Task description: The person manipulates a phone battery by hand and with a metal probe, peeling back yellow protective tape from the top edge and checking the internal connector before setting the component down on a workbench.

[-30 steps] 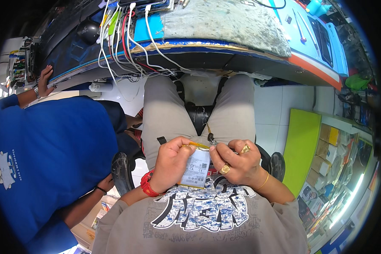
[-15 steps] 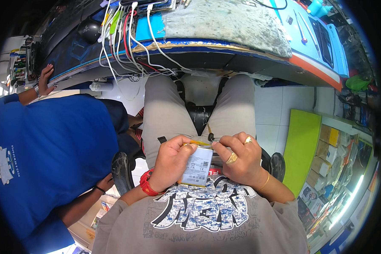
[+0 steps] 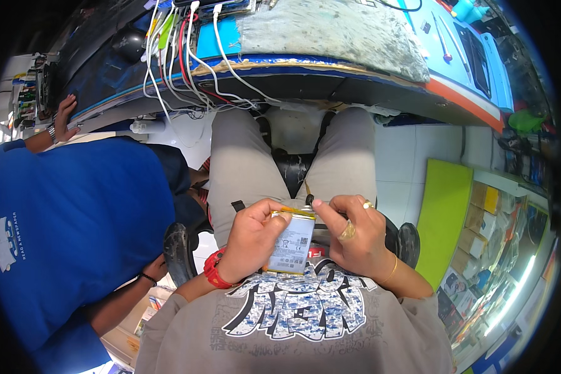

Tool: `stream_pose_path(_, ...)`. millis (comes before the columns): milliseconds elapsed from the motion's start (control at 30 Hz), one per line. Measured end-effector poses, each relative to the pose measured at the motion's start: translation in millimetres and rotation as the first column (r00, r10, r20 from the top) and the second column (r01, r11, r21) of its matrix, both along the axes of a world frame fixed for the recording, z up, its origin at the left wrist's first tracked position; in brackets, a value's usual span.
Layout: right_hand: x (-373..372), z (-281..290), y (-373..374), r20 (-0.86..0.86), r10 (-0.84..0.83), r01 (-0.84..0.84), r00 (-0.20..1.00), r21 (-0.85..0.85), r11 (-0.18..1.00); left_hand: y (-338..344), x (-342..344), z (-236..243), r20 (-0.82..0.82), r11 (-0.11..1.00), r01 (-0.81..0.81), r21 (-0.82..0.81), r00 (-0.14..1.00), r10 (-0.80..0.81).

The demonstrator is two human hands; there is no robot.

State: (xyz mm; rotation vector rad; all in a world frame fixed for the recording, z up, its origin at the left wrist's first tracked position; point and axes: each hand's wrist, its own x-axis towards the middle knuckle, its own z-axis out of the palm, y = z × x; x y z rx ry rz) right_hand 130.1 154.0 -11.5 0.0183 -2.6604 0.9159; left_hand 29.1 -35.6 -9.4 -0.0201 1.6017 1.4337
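In front of my lap a flat silver-grey phone battery (image 3: 291,248) with yellow tape along its edges is tilted towards me. My left hand (image 3: 258,230) grips its upper left side, thumb on the printed face. By its upper right corner is my right hand (image 3: 355,234), fingers bent and index fingertip near the edge. Whatever those fingers pinch, if anything, is hidden. Just beyond that fingertip shows a small dark piece (image 3: 310,199) with a thin yellowish strip; I cannot tell whether it joins the battery.
Ahead runs a workbench with a worn grey mat (image 3: 330,37). White charging cables (image 3: 230,68) hang over its front edge. A blue tray (image 3: 445,31) at the right holds a screwdriver. On the left sits a person in a blue shirt (image 3: 87,218). A glass display case (image 3: 492,249) stands right.
My right hand has shifted slightly; its index finger has lifted and straightened near the battery's corner. The battery stays in my left hand, nearly where it was.
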Motion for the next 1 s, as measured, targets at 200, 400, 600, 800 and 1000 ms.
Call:
stream_pose_path(200, -14, 9, 10, 0.289, 0.157, -0.019, 0.944, -0.427, 0.904, 0, -1, 1, 0.014, 0.998, 0.051, 0.045, 0.999, -0.052)
stream_pose_path(400, -40, 19, 34, 0.385, 0.401, -0.164, 0.831, -0.520, 0.838, 4, -9, 2, -0.070, 0.966, 0.256, 0.044, 0.965, -0.252)
stream_pose_path(600, -51, 25, 40, 0.433, 0.468, -0.176, 0.771, -0.561, 0.809, 11, -19, 16, -0.177, 0.948, 0.312, 0.059, 0.938, -0.298)
stream_pose_path(800, -52, 20, 46, 0.505, 0.607, -0.006, 0.614, -0.765, 0.643, 13, -30, 14, -0.177, 0.907, 0.389, 0.159, 0.915, -0.361)
stream_pose_path(1000, -43, 2, 43, 0.386, 0.746, 0.354, 0.543, -0.910, 0.214, 17, -38, 16, -0.089, 0.866, 0.405, 0.294, 0.913, -0.397)
